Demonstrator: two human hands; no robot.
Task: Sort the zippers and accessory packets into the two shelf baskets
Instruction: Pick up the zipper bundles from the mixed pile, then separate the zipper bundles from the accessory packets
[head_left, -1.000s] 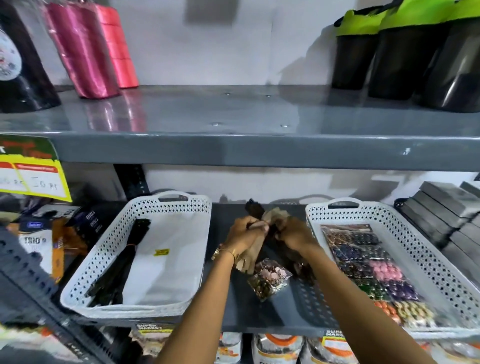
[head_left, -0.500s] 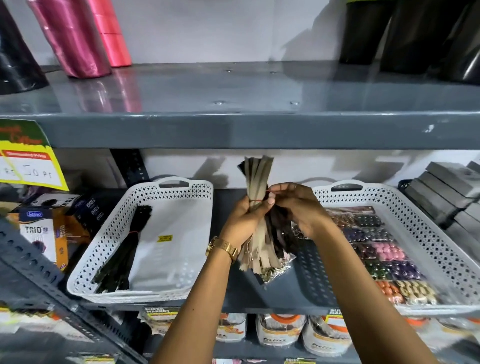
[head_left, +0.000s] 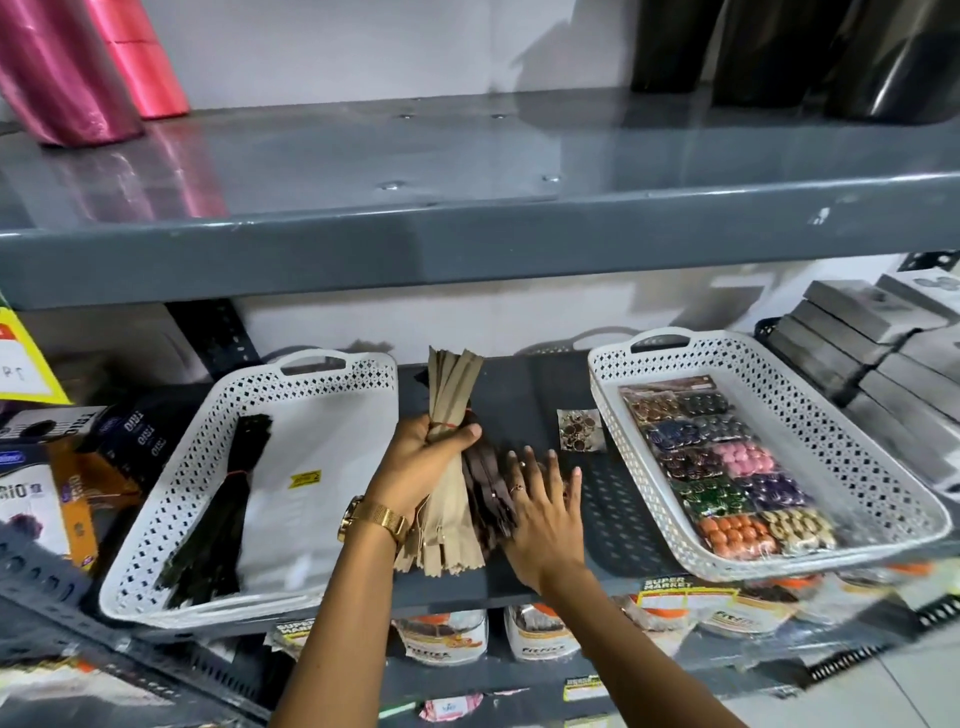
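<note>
Two white perforated baskets stand on the grey shelf. The left basket (head_left: 171, 483) holds a bundle of black zippers (head_left: 223, 499). The right basket (head_left: 878, 467) holds a sheet of coloured accessory packets (head_left: 727, 462). Between them my left hand (head_left: 421, 457) grips a tied bundle of beige zippers (head_left: 449, 395) at its middle, held above the shelf. My right hand (head_left: 545, 504) lies flat with fingers spread on a bundle of dark brown zippers (head_left: 485, 483) lying on the shelf. A small packet of round accessories (head_left: 581, 429) lies loose just left of the right basket.
Grey boxes (head_left: 883, 353) are stacked to the right of the right basket. Printed cartons (head_left: 67, 467) crowd the left. The upper shelf (head_left: 467, 239) overhangs, carrying pink rolls (head_left: 78, 67) and black containers. Bagged goods (head_left: 447, 639) fill the shelf below.
My right hand let go of the beige bundle and dropped flat onto the brown zippers. My left hand lowered the beige bundle a little. The small packet now lies near the right basket.
</note>
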